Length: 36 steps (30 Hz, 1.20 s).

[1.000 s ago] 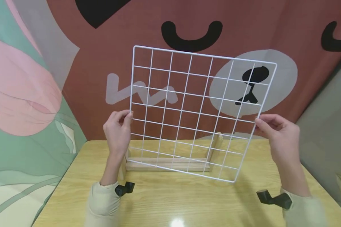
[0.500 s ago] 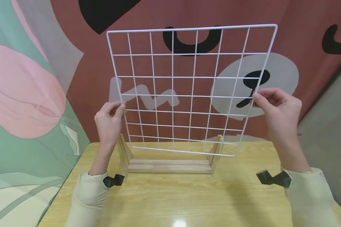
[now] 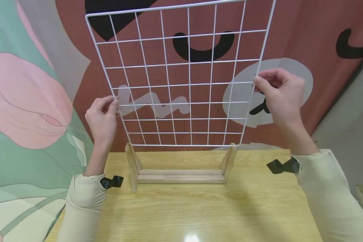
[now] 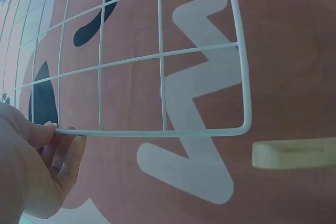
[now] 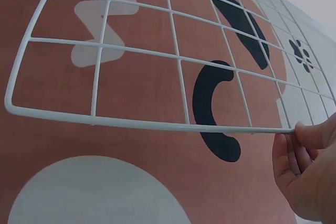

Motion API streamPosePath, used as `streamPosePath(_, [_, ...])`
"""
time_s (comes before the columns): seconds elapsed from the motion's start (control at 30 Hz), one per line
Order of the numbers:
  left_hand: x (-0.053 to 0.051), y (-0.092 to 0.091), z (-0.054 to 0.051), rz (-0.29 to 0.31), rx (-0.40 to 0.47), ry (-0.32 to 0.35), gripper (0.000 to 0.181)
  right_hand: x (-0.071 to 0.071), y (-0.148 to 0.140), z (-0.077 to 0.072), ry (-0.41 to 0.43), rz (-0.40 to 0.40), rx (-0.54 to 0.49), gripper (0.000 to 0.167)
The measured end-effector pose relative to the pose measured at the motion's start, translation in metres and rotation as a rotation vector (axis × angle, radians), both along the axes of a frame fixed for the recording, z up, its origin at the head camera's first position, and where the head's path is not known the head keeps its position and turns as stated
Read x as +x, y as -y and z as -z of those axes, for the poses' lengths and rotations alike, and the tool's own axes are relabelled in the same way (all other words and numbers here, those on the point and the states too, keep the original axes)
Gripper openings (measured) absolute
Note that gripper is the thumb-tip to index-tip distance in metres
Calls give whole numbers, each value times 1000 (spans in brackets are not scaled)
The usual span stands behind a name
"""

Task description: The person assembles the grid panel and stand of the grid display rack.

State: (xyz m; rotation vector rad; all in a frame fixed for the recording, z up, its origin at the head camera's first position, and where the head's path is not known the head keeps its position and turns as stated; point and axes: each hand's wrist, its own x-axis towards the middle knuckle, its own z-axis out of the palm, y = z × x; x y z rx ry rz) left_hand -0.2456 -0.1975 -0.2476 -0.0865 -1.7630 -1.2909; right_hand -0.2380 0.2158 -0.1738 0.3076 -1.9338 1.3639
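A white wire grid panel [image 3: 189,63] is held up nearly upright between both hands in the head view. My left hand [image 3: 103,119] pinches its left edge wire between thumb and fingers, and my right hand [image 3: 281,94] pinches the right edge a little higher. Below the panel, a wooden stand [image 3: 181,176] with two upright side pieces and a crossbar rests on the table. The panel's bottom edge appears near the tops of the uprights; whether they touch cannot be told. In the left wrist view, a wooden upright's end [image 4: 294,153] shows apart from the panel's corner.
The light wood table [image 3: 181,211] carries the stand near its back edge. Behind it hangs a curtain [image 3: 157,134] printed with a large brown cartoon animal. A grey surface [image 3: 345,111] lies at the right. Dark camera mounts [image 3: 112,182] sit on both wrists.
Both hands have raised the grid panel and shifted it left, bringing its bottom edge up from in front of the stand's crossbar to the upright tops. The stand has stayed in place.
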Motion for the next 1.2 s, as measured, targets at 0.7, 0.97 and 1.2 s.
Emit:
streamPosePath(0.7, [-12, -2, 10, -6, -16, 27, 16, -29, -4, 23, 49, 29, 74, 21])
streamPosePath(0.97, [-12, 2, 16, -25, -13, 45, 17, -29, 0, 21, 42, 20, 91, 22])
streamPosePath(1.2, [-14, 2, 20, -32, -12, 37, 16, -30, 0, 22, 40, 15, 97, 21])
